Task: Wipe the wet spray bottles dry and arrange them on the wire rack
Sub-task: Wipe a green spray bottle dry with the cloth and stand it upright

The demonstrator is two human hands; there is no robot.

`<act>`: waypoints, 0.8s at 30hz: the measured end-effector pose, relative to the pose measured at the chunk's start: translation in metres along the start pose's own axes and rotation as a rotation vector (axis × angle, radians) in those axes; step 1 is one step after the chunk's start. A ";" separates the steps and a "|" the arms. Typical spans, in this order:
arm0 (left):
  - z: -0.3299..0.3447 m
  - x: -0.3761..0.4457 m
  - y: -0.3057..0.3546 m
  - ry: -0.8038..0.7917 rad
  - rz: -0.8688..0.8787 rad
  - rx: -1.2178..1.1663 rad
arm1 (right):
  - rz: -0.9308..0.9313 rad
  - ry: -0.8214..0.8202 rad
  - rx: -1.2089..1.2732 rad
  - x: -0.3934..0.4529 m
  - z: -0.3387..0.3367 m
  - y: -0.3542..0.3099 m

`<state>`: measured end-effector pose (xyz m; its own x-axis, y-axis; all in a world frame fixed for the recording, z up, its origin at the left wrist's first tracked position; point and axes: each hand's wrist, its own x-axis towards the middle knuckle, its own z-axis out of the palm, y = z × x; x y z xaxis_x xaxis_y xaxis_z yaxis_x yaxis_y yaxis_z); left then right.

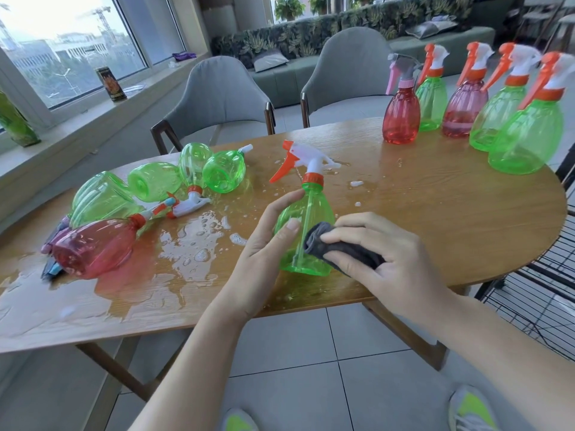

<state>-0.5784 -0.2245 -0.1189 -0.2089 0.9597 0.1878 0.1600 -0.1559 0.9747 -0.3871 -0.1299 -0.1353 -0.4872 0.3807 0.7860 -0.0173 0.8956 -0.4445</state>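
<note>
The left hand (264,244) grips a green spray bottle (306,231) upright; the right hand (382,247) presses a grey cloth (339,248) against its side. Wiping is underway; next, likely the wire rack (538,290), right of the right hand.

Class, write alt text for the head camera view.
A left hand holds a green spray bottle upright on a wet wooden table while the right hand wipes it with a dark cloth.

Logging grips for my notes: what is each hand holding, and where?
Left hand holds the green spray bottle by its body; right hand holds a grey cloth against its side.
</note>
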 end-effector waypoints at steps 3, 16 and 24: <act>0.001 0.001 0.000 0.033 0.004 0.079 | -0.086 -0.051 -0.025 -0.007 0.002 -0.005; -0.007 -0.006 0.002 -0.059 0.016 0.014 | 0.081 0.145 -0.006 0.012 -0.002 0.006; -0.015 -0.007 -0.003 -0.071 0.059 0.030 | 0.147 0.149 0.107 0.009 0.002 0.007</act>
<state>-0.5916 -0.2340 -0.1212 -0.1296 0.9635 0.2343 0.1992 -0.2062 0.9580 -0.3934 -0.1209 -0.1324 -0.3574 0.5420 0.7606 -0.0522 0.8015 -0.5957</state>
